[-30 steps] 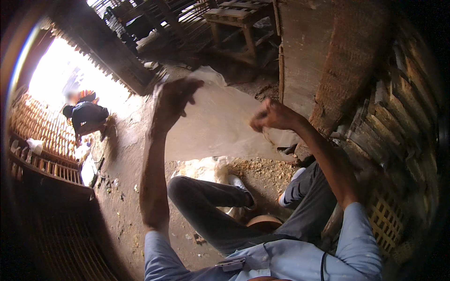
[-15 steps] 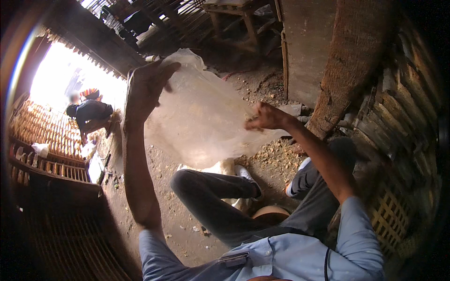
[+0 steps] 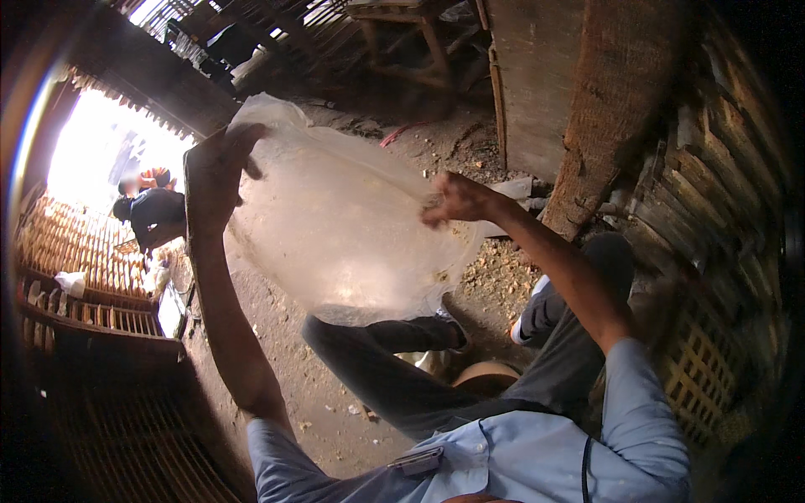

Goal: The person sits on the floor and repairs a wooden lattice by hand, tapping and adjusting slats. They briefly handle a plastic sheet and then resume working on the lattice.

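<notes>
A large translucent plastic bag (image 3: 335, 201) hangs stretched between my hands, above my knees and the dirt floor. My left hand (image 3: 216, 176) is raised at its far left corner, with thumb and fingers closed on the edge. On the other side my right hand (image 3: 459, 199) pinches the right edge, fingers curled in. The plastic is wrinkled and thin, with small yellowish bits clinging near its lower right. Its lower edge hangs over my left knee and covers part of my shoe.
Crumbly yellowish debris (image 3: 499, 281) lies on the floor by my right foot. A wooden post (image 3: 612, 109) and slatted wall (image 3: 713, 218) stand at right, a wooden stool (image 3: 402, 33) at the back. At left are bamboo slats (image 3: 84, 251) and a crouching person (image 3: 155, 210) by the bright opening.
My left hand has shifted left and slightly down, carrying its corner of the bag. My right hand has moved a little left and up. The plastic is spread wider and flatter.
</notes>
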### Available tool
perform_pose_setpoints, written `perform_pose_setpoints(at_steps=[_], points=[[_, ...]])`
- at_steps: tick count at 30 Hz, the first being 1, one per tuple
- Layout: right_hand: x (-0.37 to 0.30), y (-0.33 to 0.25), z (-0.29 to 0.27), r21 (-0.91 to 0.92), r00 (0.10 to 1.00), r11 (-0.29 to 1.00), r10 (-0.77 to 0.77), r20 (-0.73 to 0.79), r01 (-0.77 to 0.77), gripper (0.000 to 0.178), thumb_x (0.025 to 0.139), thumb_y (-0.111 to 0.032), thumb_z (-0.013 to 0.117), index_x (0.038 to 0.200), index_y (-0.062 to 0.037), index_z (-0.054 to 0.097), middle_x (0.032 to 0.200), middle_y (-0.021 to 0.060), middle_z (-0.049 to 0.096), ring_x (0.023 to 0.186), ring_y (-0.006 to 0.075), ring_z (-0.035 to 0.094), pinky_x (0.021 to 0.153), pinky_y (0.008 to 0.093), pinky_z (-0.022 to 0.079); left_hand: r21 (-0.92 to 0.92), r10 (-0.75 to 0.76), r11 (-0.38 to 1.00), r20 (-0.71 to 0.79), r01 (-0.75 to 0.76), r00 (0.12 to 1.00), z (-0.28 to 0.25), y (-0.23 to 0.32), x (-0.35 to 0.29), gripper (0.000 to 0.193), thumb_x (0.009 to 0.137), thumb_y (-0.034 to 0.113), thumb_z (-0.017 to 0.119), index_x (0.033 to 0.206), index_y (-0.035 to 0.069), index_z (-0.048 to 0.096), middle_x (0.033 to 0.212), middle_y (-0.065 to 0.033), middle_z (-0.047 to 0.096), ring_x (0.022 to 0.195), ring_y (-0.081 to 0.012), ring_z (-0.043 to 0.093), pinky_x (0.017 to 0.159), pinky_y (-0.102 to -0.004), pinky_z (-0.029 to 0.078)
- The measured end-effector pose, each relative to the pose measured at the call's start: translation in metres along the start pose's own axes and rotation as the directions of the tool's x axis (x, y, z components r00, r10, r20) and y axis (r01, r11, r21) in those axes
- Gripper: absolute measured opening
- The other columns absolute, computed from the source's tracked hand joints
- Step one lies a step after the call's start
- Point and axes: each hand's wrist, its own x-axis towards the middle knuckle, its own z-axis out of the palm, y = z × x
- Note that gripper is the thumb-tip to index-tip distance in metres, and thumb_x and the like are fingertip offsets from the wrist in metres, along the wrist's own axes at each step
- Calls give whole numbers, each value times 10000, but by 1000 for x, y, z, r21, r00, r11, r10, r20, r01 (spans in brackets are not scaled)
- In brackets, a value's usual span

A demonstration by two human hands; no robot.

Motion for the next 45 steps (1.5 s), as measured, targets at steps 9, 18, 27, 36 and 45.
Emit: perform_pose_setpoints(at_steps=[9, 18, 27, 36, 45], points=[[23, -59, -19, -161, 961, 957, -258, -95, 241, 387, 773, -365, 844, 760, -30, 651, 667, 19, 619, 635, 83, 502, 562, 329, 402, -74, -68, 995, -12, 67, 998, 0, -31, -12, 281, 988, 321, 625, 1073, 95, 769, 618, -1, 626, 453, -33, 486, 359, -226, 334], [-9, 32, -4, -18, 999, 1000, 18, 27, -17, 288, 857, -302, 741, 748, -40, 694, 676, 26, 674, 617, 124, 612, 653, 321, 517, -109, 71, 991, -103, -82, 992, -17, -70, -12, 277, 995, 294, 615, 1076, 75, 762, 684, -7, 671, 526, -46, 580, 353, -223, 345], [13, 11, -17, -145, 999, 989, 13, 47, -6, 334, 760, -288, 785, 761, 6, 625, 714, 40, 665, 667, 114, 604, 654, 324, 491, 448, 250, 866, -8, -220, 968, 81, -65, -41, 1079, 586, 431, 946, 1465, 77, 430, 1415, -206, 531, 1353, -384, 456, 1162, -487, 338], [-22, 3, -46, -236, 989, 964, 138, 57, -121, 342, 812, -314, 792, 952, -9, 724, 823, 64, 720, 760, 148, 677, 694, 306, 531, 33, 1, 999, 590, -25, 807, 178, -46, -31, 427, 768, 494, 823, 769, 78, 726, 560, -66, 626, 509, -185, 622, 538, -351, 477], [-23, -4, -60, -114, 999, 993, -31, -36, 27, 387, 771, -365, 834, 871, -9, 722, 759, 47, 708, 671, 125, 659, 639, 290, 533, -217, 111, 976, 483, -4, 868, 171, -64, -41, 288, 844, 292, 818, 785, 29, 716, 565, -53, 614, 485, -117, 586, 460, -292, 448]])
